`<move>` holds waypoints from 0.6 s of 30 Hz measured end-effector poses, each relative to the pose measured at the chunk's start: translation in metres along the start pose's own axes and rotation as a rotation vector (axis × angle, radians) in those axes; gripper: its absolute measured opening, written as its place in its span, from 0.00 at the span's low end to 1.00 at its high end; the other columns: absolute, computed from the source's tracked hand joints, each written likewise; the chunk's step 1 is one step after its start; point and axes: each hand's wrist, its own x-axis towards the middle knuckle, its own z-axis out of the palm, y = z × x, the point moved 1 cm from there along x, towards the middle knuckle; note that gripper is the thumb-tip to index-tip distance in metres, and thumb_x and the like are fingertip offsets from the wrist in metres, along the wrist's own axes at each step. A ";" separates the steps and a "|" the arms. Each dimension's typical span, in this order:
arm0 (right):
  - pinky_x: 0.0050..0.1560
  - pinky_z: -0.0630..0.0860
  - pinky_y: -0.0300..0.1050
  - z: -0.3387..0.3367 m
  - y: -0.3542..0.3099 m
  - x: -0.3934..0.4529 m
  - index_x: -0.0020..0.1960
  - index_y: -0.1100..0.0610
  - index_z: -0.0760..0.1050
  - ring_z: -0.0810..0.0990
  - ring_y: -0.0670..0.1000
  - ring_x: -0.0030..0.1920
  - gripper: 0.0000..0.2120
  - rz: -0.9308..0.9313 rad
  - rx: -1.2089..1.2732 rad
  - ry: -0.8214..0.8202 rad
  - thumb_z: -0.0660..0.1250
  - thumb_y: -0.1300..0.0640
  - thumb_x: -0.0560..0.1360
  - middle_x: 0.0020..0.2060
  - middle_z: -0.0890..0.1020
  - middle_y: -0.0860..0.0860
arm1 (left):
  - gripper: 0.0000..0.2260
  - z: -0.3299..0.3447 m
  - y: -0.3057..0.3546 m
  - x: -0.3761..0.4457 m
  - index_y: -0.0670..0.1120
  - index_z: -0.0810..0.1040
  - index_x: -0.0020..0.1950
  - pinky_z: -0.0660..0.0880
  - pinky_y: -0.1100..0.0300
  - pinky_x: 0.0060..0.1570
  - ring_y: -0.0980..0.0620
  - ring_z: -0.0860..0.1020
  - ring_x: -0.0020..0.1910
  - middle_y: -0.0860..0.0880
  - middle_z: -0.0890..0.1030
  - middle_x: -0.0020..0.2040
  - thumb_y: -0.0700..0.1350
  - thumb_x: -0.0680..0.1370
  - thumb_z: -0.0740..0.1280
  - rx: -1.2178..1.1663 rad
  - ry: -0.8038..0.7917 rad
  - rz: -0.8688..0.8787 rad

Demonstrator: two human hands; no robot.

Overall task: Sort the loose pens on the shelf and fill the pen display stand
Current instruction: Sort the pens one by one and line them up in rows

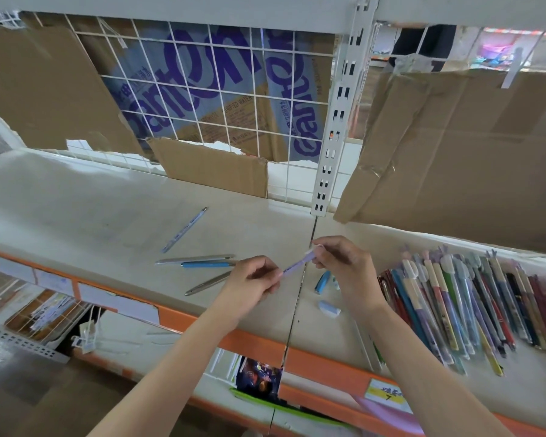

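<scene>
A lilac pen (298, 264) is held above the shelf (76, 212) between both hands. My left hand (252, 283) pinches its lower end and my right hand (344, 266) pinches its upper end. On the shelf to the left lie loose pens: a pale blue pen (185, 229), a silver pen (194, 259), a blue pen (207, 264) and a grey pen (207, 283). A large row of mixed pens (460, 304) lies on the shelf at the right. No display stand is in view.
Two pale blue caps (322, 281) (329, 308) lie under my right hand. Cardboard sheets (454, 159) lean against the wire grid back (234, 99). A slotted upright post (336, 121) divides the shelf. The orange shelf edge (249, 339) runs along the front.
</scene>
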 end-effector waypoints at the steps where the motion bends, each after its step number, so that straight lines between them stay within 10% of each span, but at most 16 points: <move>1: 0.40 0.76 0.34 -0.001 0.002 -0.002 0.47 0.58 0.79 0.78 0.45 0.35 0.07 0.008 0.011 0.007 0.64 0.68 0.76 0.34 0.81 0.49 | 0.11 0.004 0.000 0.000 0.43 0.71 0.36 0.57 0.70 0.19 0.59 0.62 0.20 0.51 0.72 0.26 0.36 0.78 0.63 -0.060 -0.024 -0.057; 6: 0.37 0.77 0.36 -0.012 -0.002 -0.003 0.53 0.50 0.73 0.82 0.47 0.36 0.09 0.034 0.043 0.075 0.62 0.63 0.78 0.36 0.84 0.52 | 0.08 0.041 0.011 0.011 0.43 0.72 0.40 0.60 0.69 0.20 0.57 0.67 0.21 0.49 0.75 0.30 0.40 0.79 0.63 -0.088 -0.122 -0.031; 12: 0.35 0.71 0.34 -0.052 -0.011 -0.005 0.56 0.52 0.70 0.77 0.41 0.31 0.10 -0.047 -0.479 0.214 0.65 0.60 0.76 0.33 0.83 0.46 | 0.16 0.069 -0.013 0.022 0.49 0.77 0.51 0.65 0.59 0.53 0.53 0.65 0.53 0.52 0.71 0.52 0.55 0.69 0.72 0.831 -0.233 0.467; 18: 0.30 0.65 0.29 -0.050 -0.007 -0.015 0.60 0.60 0.72 0.70 0.40 0.27 0.12 -0.137 -0.659 0.337 0.64 0.62 0.77 0.31 0.79 0.49 | 0.14 0.050 -0.027 0.020 0.46 0.79 0.46 0.66 0.57 0.49 0.49 0.69 0.52 0.49 0.74 0.50 0.56 0.71 0.69 0.962 -0.141 0.634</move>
